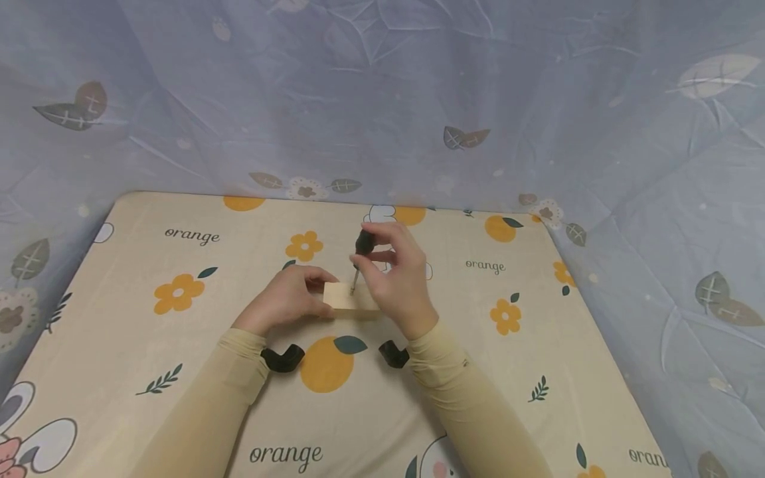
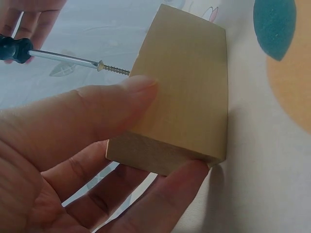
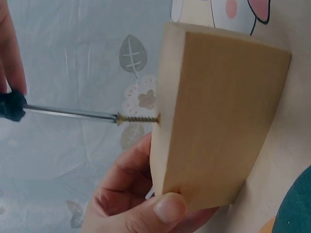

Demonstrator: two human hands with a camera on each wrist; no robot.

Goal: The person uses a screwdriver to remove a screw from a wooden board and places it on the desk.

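A pale wooden block [image 1: 342,297] sits on the patterned tablecloth. My left hand [image 1: 291,299] grips its left end, thumb on the near face and fingers round the end and far side. A brass-coloured screw [image 3: 138,119] stands upright in the block's top, much of its thread showing above the wood. The tip of a screwdriver [image 1: 356,273] with a dark green handle meets the screw head, shaft and screw nearly in line. My right hand [image 1: 402,282] holds that handle from above between thumb and fingers. In the left wrist view, the screwdriver handle [image 2: 14,49] is partly cut off.
Black curved wrist mounts [image 1: 283,358] show beside both sleeves. The tablecloth [image 1: 227,411] bears printed oranges, flowers and lettering. Blue-grey leaf-print fabric [image 1: 382,99] hangs along the table's far edge and right side.
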